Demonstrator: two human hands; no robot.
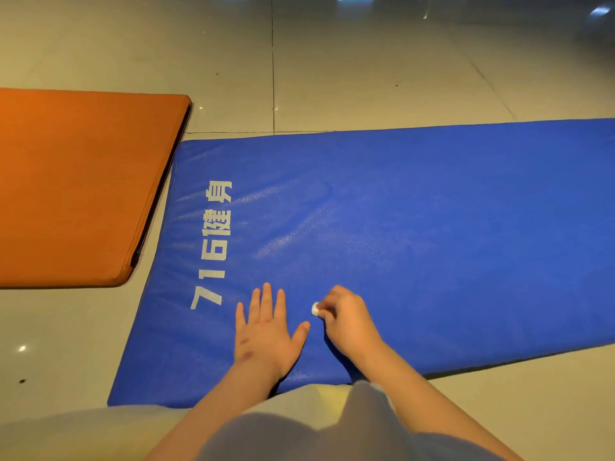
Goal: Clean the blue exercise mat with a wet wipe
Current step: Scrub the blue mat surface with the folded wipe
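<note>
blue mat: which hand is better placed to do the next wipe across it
Right. The right hand pinches the white wipe in its fingers on the blue mat; the left hand lies flat on the mat, fingers spread, holding nothing.

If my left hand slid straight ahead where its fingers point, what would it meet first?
Probably nothing: the left hand lies flat on the blue mat, fingers pointing across bare mat, passing right of the white lettering, to the mat's far edge and then the tile floor.

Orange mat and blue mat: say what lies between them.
Only a narrow strip of bare floor separates the orange mat from the blue mat, head view.
</note>
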